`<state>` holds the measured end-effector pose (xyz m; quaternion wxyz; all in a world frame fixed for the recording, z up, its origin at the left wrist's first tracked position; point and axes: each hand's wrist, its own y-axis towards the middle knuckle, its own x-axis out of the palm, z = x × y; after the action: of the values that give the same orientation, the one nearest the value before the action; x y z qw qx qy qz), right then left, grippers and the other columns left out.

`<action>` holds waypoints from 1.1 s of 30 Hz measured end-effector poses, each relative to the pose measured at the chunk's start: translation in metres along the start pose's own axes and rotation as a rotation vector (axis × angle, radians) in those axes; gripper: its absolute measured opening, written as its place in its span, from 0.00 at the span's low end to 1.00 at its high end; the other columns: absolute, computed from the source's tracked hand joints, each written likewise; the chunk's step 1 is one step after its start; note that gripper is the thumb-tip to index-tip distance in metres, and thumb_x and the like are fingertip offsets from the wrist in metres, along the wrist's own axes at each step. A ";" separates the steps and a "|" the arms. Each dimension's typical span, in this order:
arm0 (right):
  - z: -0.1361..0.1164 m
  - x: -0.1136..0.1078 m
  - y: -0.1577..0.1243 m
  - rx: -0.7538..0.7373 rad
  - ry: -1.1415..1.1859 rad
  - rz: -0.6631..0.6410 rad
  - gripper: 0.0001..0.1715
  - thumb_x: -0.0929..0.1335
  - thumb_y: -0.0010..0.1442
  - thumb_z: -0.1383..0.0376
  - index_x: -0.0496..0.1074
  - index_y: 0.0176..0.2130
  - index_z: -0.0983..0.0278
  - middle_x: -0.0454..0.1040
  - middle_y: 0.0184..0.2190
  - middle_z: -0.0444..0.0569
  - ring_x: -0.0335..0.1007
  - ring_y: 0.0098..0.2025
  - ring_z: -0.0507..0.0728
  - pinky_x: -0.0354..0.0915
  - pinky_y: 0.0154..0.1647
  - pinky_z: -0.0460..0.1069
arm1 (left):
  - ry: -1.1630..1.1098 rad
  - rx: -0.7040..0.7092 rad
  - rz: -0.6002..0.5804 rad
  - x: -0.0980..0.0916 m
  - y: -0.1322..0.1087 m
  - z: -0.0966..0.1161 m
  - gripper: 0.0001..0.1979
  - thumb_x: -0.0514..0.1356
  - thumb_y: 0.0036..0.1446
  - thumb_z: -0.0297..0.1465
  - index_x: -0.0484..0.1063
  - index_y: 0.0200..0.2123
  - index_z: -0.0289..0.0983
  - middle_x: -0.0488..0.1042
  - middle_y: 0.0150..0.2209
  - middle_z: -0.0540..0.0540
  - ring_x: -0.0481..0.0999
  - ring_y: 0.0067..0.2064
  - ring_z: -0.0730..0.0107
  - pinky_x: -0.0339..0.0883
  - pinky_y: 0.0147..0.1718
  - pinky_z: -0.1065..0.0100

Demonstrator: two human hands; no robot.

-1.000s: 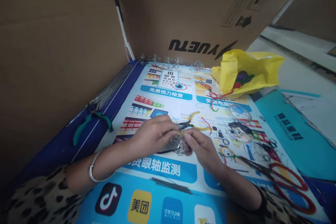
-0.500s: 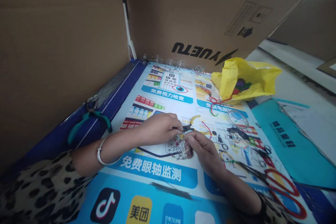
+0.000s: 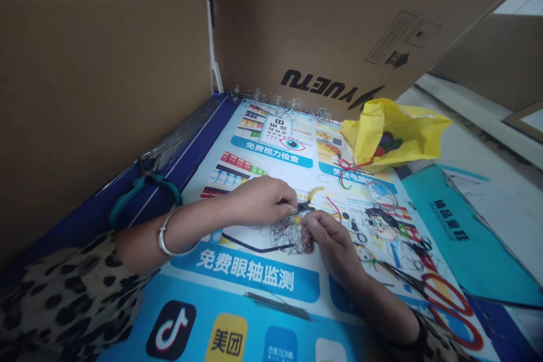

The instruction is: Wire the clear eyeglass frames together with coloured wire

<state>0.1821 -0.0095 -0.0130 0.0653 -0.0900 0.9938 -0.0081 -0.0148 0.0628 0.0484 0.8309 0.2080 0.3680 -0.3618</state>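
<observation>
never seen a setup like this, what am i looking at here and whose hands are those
No machine here: these are one person's two bare hands. Every picture comes from a single camera worn on that person's head, looking forward and down, so the arms reach in from below.

The right hand holds a tangle of thin silvery wire. The left hand has its fingers pinched together at the tangle's upper edge.

Underneath is a printed poster. Just beyond the hands lie yellow-handled pliers; teal-handled pliers sit at the left, red-handled scissors at the right, and an open yellow bag farther back.
</observation>
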 end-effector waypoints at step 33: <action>-0.010 0.005 0.001 -0.078 0.025 0.040 0.15 0.69 0.52 0.64 0.62 0.39 0.61 0.62 0.23 0.40 0.58 0.24 0.49 0.57 0.22 0.44 | 0.072 -0.134 0.084 -0.001 -0.004 0.016 0.09 0.54 0.53 0.31 0.74 0.28 0.37 0.73 0.24 0.50 0.67 0.25 0.76 0.53 0.24 0.74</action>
<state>0.1761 -0.0094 -0.0033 0.0494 -0.0726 0.9957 0.0308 -0.0107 0.0510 0.0592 0.8437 0.1799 0.4120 -0.2934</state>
